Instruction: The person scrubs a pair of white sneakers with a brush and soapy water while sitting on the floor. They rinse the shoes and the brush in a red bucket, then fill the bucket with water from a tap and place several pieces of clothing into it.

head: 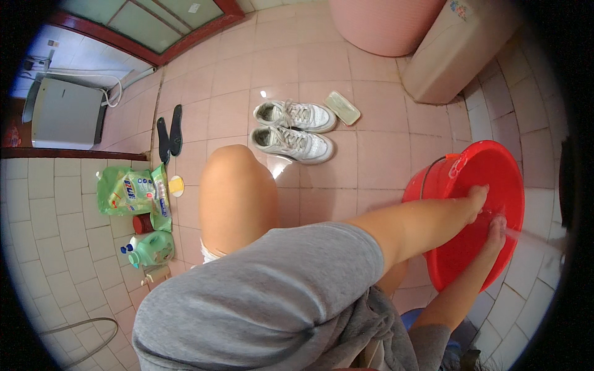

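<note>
Both of my hands are inside the mouth of a red plastic bucket (459, 264) on the right. My left hand (477, 203) reaches across from the left, its fingers bent near the middle of the opening. Close below it is my right hand (497, 229), in a stream of water (529, 239) that comes from the right. Nothing shows in either hand, but the fingers are partly hidden and blurred. A pair of white lace-up sneakers (292, 132) stands on the tiled floor, with a pale rectangular plastic piece (342, 108) beside the toes.
Two dark insoles (175, 130) lie to the left. Along the left wall are a green detergent pouch (125, 190), a pale green jug (155, 248) and a yellow soap bar (176, 185). A pink tub (387, 23) and a pale pedestal (457, 55) stand at the upper right.
</note>
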`<action>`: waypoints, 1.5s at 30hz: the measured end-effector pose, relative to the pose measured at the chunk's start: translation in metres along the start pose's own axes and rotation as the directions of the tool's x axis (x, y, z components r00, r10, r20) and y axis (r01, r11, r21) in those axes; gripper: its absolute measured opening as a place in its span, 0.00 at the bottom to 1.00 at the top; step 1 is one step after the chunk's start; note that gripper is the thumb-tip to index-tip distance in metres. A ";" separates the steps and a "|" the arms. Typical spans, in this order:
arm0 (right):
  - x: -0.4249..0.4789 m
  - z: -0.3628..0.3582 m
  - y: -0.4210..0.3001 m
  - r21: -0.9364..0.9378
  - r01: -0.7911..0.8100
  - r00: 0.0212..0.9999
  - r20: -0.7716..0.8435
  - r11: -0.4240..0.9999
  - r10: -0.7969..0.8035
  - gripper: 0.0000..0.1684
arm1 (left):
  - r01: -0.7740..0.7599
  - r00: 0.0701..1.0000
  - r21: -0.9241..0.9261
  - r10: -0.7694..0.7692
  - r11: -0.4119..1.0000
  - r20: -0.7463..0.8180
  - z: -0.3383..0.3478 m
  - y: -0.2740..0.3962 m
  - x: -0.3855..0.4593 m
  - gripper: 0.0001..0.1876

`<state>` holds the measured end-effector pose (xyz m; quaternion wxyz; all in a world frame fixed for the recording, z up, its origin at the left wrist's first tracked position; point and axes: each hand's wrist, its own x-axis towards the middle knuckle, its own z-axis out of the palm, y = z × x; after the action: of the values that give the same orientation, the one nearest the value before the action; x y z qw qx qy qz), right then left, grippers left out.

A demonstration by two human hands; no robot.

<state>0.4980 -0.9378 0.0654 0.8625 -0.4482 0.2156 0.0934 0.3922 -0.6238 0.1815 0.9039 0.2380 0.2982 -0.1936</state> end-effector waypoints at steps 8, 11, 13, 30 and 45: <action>0.000 0.039 0.011 0.716 -0.251 0.957 0.084 0.652 0.276 0.05 | -0.042 0.999 0.025 0.043 0.999 -0.027 -0.011 0.008 0.004 0.17; -0.013 0.049 0.004 0.770 -0.260 0.952 0.103 0.582 0.290 0.05 | -0.048 0.998 0.012 0.049 0.999 -0.027 -0.009 0.002 0.007 0.17; -0.016 0.058 -0.001 0.789 -0.275 0.949 0.131 0.550 0.288 0.06 | -0.081 0.996 0.014 0.082 0.997 -0.039 -0.006 0.001 0.014 0.17; -0.020 0.070 0.005 0.730 -0.431 0.897 0.281 0.530 0.341 0.07 | -0.046 0.999 0.048 0.047 0.998 -0.007 -0.014 0.010 0.005 0.17; -0.214 0.273 0.100 -0.547 0.314 0.938 0.307 0.776 -0.163 0.19 | -0.140 0.983 -0.150 0.155 0.979 0.094 -0.035 0.019 0.015 0.18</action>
<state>0.3511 -0.6506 0.2277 0.7057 -0.7015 0.0103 0.0986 0.3967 -0.5922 0.1534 0.9449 0.1838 0.2447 -0.1165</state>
